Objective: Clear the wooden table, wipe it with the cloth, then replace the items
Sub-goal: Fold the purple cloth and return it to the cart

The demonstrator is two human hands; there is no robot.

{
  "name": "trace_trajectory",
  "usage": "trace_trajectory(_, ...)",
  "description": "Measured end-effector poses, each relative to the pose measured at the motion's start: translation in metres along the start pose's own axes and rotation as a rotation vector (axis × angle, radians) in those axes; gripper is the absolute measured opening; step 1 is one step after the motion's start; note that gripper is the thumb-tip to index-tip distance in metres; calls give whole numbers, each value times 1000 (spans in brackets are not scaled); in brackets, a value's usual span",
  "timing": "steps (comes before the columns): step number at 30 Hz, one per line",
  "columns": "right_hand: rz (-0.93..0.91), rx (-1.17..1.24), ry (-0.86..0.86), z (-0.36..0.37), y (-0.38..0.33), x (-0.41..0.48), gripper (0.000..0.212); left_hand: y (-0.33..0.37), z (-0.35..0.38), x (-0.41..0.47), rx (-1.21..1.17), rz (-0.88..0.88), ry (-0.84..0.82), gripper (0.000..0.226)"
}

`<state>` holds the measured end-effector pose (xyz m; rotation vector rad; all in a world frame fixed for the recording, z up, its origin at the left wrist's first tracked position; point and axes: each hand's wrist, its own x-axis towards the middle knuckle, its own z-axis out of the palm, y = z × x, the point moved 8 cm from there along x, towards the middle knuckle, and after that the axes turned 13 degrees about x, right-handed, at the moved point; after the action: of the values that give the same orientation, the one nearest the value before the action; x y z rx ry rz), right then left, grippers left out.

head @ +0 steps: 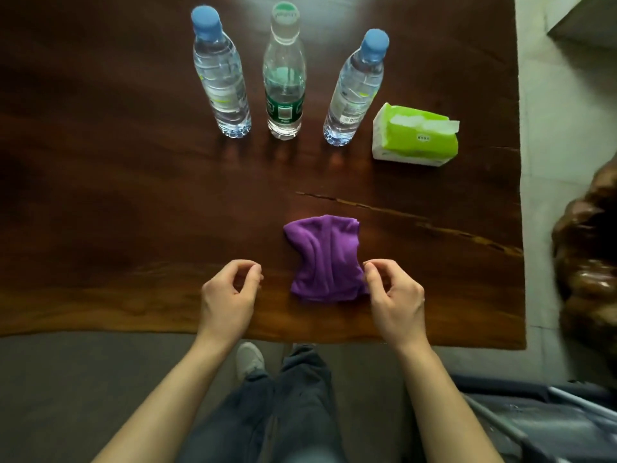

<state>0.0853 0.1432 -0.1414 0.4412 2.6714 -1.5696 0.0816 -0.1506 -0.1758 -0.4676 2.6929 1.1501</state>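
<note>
On the table [133, 195], bottles [283, 78] remain uncleared; left hand [228, 295] and right hand [394, 295] half-curled, empty, beside the cloth [325, 259]. Clearing is judged next.

Lying pale and tiled [551, 128] along the right, turning grey [66, 379] nearer the camera; gleaming dark brown, lumpy wood furniture [587, 255] at the right edge.

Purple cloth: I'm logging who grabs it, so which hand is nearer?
Right. The right hand touches the purple cloth's lower right edge; the left hand hovers apart, to its left.
</note>
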Motion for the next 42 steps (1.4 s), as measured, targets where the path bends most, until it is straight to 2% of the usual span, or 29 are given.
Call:
trace_trajectory(7, 186, 71, -37, 11, 27, 39, 15, 9, 47, 33, -483, -383, -57, 8)
trace_trajectory(17, 346, 168, -69, 27, 40, 90, 25, 22, 64, 52, -469, -538, -33, 12)
trace_trajectory(22, 423, 217, -75, 34, 42, 96, 33, 27, 68, 51, -430, -558, -36, 19)
trace_trajectory(26, 428, 161, -148, 42, 38, 99, 36, 30, 65, 50, -394, -561, -44, 18)
trace_trajectory(31, 451, 348, -144, 39, 28, 95, 21, 39, 49, 46, -402, -486, 0, 14)
trace_trajectory(36, 365, 584, -157, 20, 4, 85, 14, 56, 30, 36, -479, -352, -16, 17)
trace_trajectory(40, 362, 733, -197, 10, 0, 63, 44, 56, 20, 20, -539, -281, -56, 15)
trace_trajectory(42, 326, 678, -218, 8, 1, 49, 43, 53, 17, 11, -543, -270, -44, 6)
